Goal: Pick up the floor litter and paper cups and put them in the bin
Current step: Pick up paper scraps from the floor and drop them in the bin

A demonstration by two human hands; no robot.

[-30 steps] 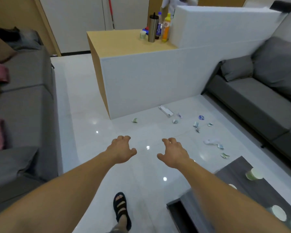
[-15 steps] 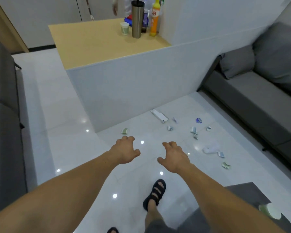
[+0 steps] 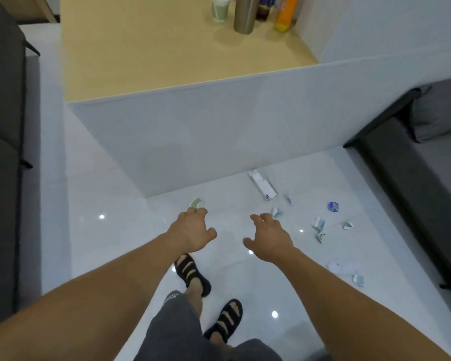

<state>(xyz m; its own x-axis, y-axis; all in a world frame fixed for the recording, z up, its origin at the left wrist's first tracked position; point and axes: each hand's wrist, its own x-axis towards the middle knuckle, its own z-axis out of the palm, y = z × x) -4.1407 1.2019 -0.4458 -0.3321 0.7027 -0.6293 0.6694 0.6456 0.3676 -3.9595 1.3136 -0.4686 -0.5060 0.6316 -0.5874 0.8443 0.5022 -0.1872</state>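
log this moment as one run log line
stage: nothing picked up yet | left hand: open, empty, by green scrap | right hand: open, empty | floor: paper scraps, white box | bin: not in view

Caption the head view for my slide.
Empty left hand and right hand reach toward scattered paper litter on the white floor by the counter.

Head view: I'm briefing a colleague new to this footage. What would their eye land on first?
The left hand and right hand reach forward over the glossy white floor, both empty, fingers loosely curled. Right of them, torn paper scraps and a flat white box lie scattered near the counter; a green paper cup lies just beyond the left hand's fingertips.
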